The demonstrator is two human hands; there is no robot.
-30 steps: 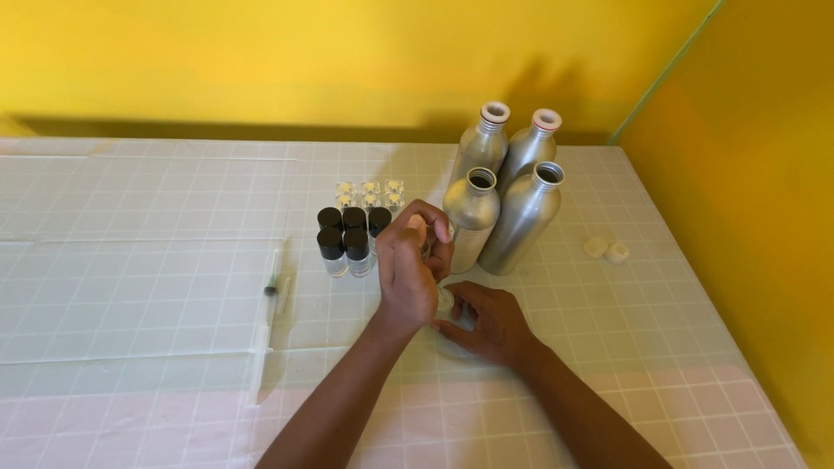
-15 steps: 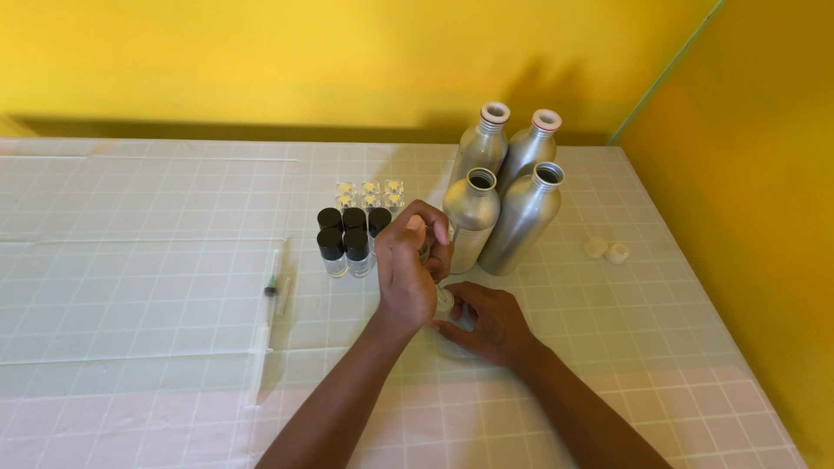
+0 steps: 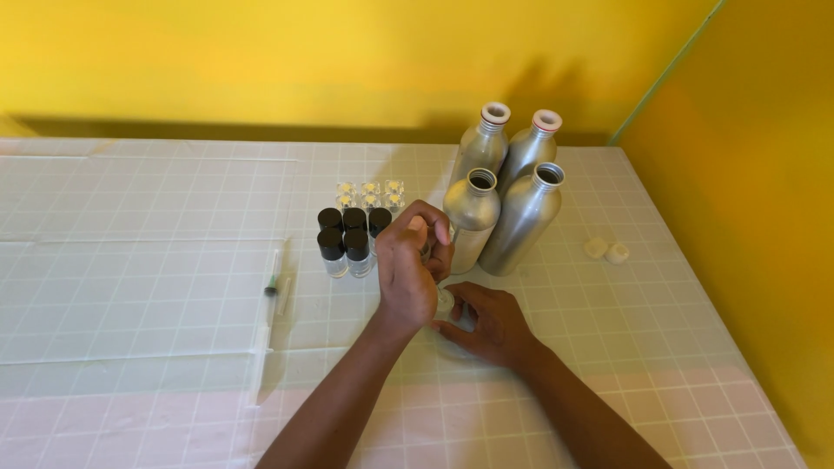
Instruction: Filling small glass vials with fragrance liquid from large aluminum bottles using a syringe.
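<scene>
My right hand (image 3: 491,326) pins a small vial (image 3: 446,301) to the surface while my left hand (image 3: 407,274), fingers pinched over its top, should turn gently and squarely.

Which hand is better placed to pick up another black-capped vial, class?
Probably left. The left hand hovers right beside the black-capped vials, though its grip looks curled. The right hand rests lower on the table, farther from them, its grip around a small clear item.

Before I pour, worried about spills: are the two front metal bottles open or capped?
Open. The two front metal bottles show dark bare mouths; the rear pair carry white closures.
</scene>
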